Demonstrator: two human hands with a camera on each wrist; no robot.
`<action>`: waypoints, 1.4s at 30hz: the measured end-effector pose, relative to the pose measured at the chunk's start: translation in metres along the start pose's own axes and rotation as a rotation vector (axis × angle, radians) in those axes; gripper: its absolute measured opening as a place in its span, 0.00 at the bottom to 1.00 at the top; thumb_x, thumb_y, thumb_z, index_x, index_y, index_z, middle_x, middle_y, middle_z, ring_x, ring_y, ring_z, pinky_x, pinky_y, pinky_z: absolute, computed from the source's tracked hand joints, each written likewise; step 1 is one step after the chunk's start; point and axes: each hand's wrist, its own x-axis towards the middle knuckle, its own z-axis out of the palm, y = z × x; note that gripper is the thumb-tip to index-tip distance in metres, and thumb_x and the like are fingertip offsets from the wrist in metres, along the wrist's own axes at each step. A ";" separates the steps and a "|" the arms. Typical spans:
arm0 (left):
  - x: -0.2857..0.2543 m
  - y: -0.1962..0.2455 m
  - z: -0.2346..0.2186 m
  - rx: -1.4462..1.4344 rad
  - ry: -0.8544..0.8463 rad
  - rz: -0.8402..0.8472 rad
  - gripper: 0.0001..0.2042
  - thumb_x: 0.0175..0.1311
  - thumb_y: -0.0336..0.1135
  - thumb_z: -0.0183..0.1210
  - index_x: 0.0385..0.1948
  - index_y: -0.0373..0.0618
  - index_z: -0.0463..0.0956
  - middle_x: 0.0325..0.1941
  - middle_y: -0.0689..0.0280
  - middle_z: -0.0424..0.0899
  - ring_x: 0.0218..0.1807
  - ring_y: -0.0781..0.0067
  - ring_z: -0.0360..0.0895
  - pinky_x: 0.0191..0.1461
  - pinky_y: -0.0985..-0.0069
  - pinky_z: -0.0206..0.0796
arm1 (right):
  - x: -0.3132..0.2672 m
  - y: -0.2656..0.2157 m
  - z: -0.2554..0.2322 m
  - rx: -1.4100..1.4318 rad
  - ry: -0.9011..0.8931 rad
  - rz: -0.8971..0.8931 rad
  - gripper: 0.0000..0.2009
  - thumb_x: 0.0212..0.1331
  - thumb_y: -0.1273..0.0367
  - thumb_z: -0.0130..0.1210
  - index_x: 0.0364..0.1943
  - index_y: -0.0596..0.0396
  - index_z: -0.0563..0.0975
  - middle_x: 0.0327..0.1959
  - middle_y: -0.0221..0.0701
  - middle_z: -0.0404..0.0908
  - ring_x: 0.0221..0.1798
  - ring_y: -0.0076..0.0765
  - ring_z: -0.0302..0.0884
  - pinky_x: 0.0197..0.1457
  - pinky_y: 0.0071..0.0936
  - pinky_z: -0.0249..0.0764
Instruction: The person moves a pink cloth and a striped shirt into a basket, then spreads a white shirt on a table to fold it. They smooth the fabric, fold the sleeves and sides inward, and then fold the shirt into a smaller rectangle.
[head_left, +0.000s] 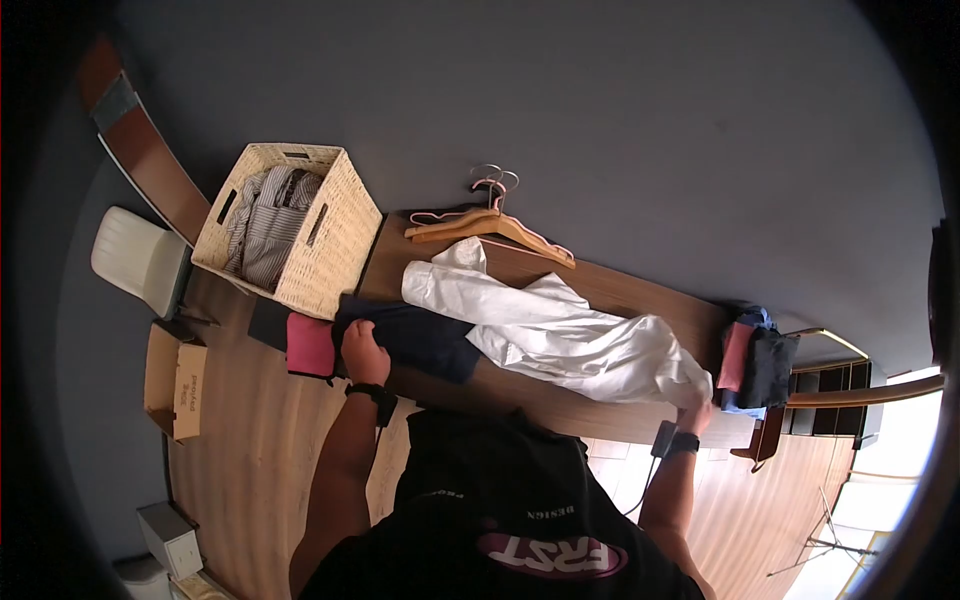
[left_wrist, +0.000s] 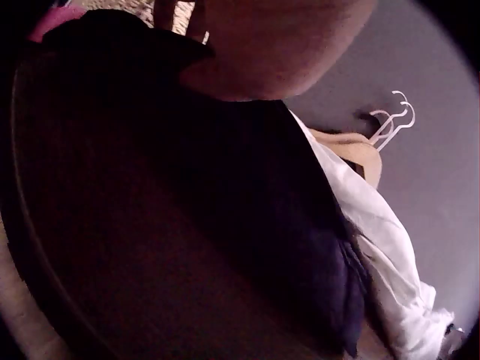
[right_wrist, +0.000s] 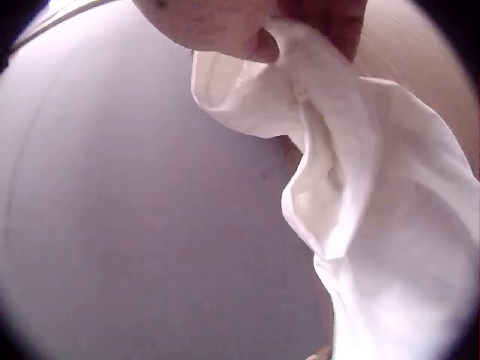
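A white shirt [head_left: 545, 325] lies rumpled lengthwise along the wooden table. At its right end my right hand [head_left: 695, 408] pinches the fabric. In the right wrist view the cloth [right_wrist: 375, 172] hangs in folds from between thumb and fingers of that hand [right_wrist: 247, 26]. Dark navy trousers or a similar folded garment [head_left: 420, 340] lie left of the shirt, partly beneath it. The left hand [head_left: 365, 355], fingers curled, grips the navy garment near its left end. Its fingertips are mostly hidden behind the palm [left_wrist: 277, 45] in the left wrist view.
Wooden hangers [head_left: 500, 228] lie at the table's back edge. A wicker basket [head_left: 335, 235] with striped clothing stands at the left, a pink cloth item [head_left: 310, 345] in front of it. Folded clothes [head_left: 765, 365] are stacked at the right end. An open cardboard box [head_left: 188, 390] sits farther left.
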 end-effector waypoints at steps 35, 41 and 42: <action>-0.010 0.039 0.009 -0.469 0.082 0.119 0.17 0.59 0.37 0.63 0.47 0.39 0.76 0.48 0.53 0.78 0.52 0.47 0.74 0.57 0.59 0.66 | -0.045 0.084 0.024 -1.199 -0.172 -0.453 0.38 0.48 0.77 0.54 0.68 0.63 0.56 0.66 0.55 0.62 0.70 0.62 0.58 0.74 0.47 0.55; -0.005 -0.101 0.018 -0.078 0.466 -0.787 0.17 0.59 0.38 0.59 0.44 0.33 0.75 0.49 0.45 0.78 0.49 0.44 0.76 0.52 0.56 0.68 | -0.051 0.078 0.027 -1.188 -0.192 -0.448 0.38 0.48 0.76 0.56 0.68 0.64 0.55 0.66 0.55 0.62 0.70 0.62 0.58 0.74 0.47 0.55; -0.009 -0.122 0.024 -0.073 0.533 -1.028 0.20 0.57 0.39 0.61 0.45 0.31 0.74 0.50 0.44 0.77 0.50 0.44 0.76 0.53 0.55 0.68 | -0.052 0.077 0.027 -1.188 -0.184 -0.452 0.38 0.48 0.77 0.56 0.68 0.64 0.55 0.66 0.55 0.62 0.70 0.62 0.58 0.74 0.47 0.55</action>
